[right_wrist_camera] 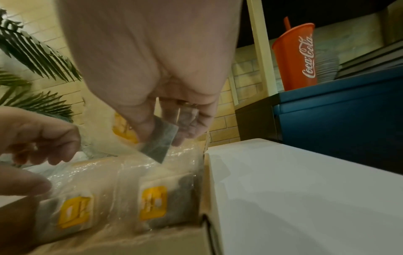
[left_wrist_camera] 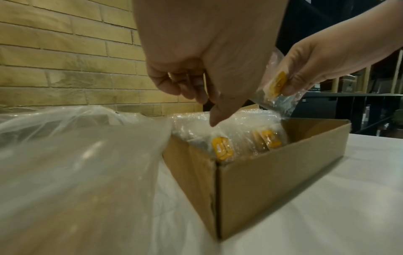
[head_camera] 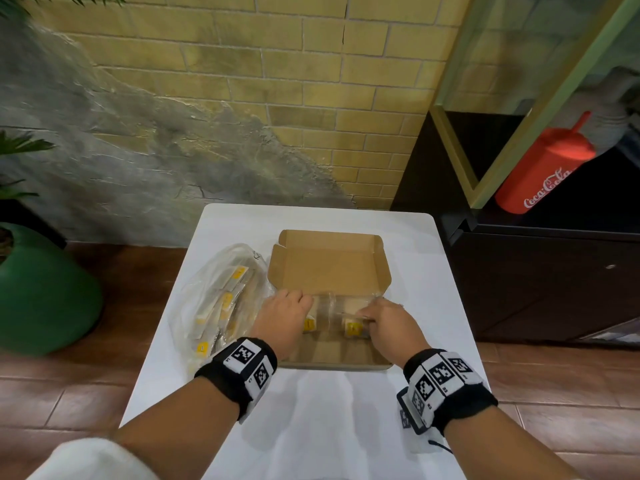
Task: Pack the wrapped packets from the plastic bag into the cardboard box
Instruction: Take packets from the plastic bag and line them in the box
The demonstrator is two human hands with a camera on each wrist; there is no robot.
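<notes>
Right hand [left_wrist_camera: 316, 69] pinches a bubble-wrapped packet [left_wrist_camera: 276, 86] by its yellow-label end, thumb and fingers closed on the film, packet tilted above the right side of the cardboard box [left_wrist_camera: 272, 186]. Left hand [head_camera: 282, 318] sits over the box's left side, fingers loosely curled, holding nothing that I can see; thumb tip points down at the packets under it, contact unclear.

Packed packets [right_wrist_camera: 122, 198] lie side by side directly below the right grip, against the right box wall. More packets wait in the plastic bag [head_camera: 221, 299], on the tabletop [head_camera: 346, 427] just left of the left hand and touching the box.

Risks, as I judge them:
- Pinch is on slippery wrap at one end only, so the packet could swing or slide out and land crooked.
- Lowering it onto the row beneath could ride it up on a neighbour rather than seat it.
- Bag film drapes at the box's left edge and may snag the left hand on the next reach.
</notes>
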